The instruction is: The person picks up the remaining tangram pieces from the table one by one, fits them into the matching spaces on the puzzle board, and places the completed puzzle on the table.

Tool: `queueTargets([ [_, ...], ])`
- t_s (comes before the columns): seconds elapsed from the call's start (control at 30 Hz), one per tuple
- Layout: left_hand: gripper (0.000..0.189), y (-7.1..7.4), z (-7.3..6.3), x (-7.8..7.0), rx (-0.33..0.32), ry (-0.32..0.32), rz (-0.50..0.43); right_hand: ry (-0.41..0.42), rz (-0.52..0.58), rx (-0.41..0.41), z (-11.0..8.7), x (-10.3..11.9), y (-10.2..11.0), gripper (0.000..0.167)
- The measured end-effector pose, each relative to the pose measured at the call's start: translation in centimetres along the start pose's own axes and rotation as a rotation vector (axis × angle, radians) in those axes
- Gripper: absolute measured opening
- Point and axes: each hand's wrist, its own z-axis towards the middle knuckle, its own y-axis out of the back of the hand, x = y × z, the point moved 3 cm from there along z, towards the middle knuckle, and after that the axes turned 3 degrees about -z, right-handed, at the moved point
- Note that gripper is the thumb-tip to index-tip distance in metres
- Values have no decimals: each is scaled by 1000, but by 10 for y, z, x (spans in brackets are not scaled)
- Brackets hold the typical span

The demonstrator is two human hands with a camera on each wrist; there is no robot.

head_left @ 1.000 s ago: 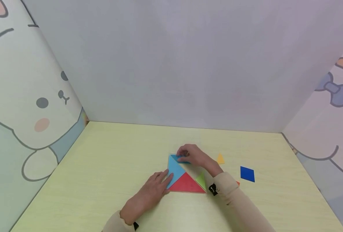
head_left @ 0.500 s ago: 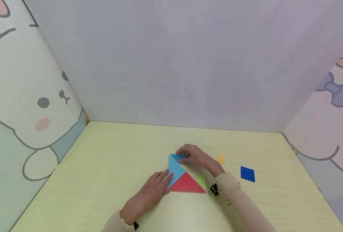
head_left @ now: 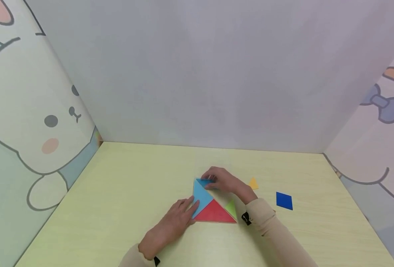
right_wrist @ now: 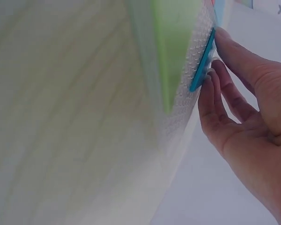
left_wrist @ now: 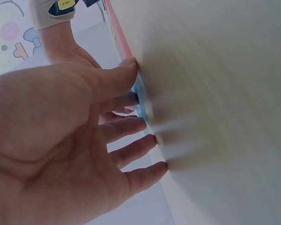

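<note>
Tangram pieces lie together on a clear, textured base (right_wrist: 181,110). My left hand (head_left: 176,218) rests at the base's left side, its nearly straight fingertips touching the large light blue triangle (head_left: 201,195) and the edge. A large red triangle (head_left: 214,212) adjoins it at the front. With thumb and fingertips, my right hand (head_left: 222,179) pinches a smaller blue triangle (head_left: 204,182) at the far left corner; in the right wrist view this blue triangle (right_wrist: 203,61) shows edge-on. Beneath the right forearm lies a small green triangle (head_left: 231,208) along the red one's slanted side.
Right of the base, a yellow triangle (head_left: 253,183) and a dark blue parallelogram (head_left: 284,200) lie on the pale wooden table (head_left: 133,178). A grey-white wall (head_left: 197,74) stands behind, with cartoon-printed panels (head_left: 46,155) at both sides.
The blue triangle and my right fingers have shifted slightly left, closer against the light blue triangle. My left hand stays in place. The red corner beside the right sleeve is now covered.
</note>
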Motion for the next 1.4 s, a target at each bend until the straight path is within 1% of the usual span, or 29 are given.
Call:
queueTargets([
  [0.23,57,-1,2,0,8,-2,10,-9,-19,11,-7,-6,3,34],
  [0.4,58,-2,2,1,18,5,8,25,-16,3,-7,-9,4,33],
  [0.53,57,-1,3,0,-2,-12,8,40,-6,-4,-6,-9,4,31],
  [0.7,56,0,2,-1,-16,-25,10,28,11,0,-5,-8,4,31],
  [0.93,57,0,3,-2,1,-14,-9,5,12,5,-6,-8,5,32],
  [1.07,56,0,2,-2,1,-15,8,-3,22,7,-9,-8,7,31],
  [1.4,56,4,0,-2,11,0,-9,23,43,-23,-19,-12,14,30],
])
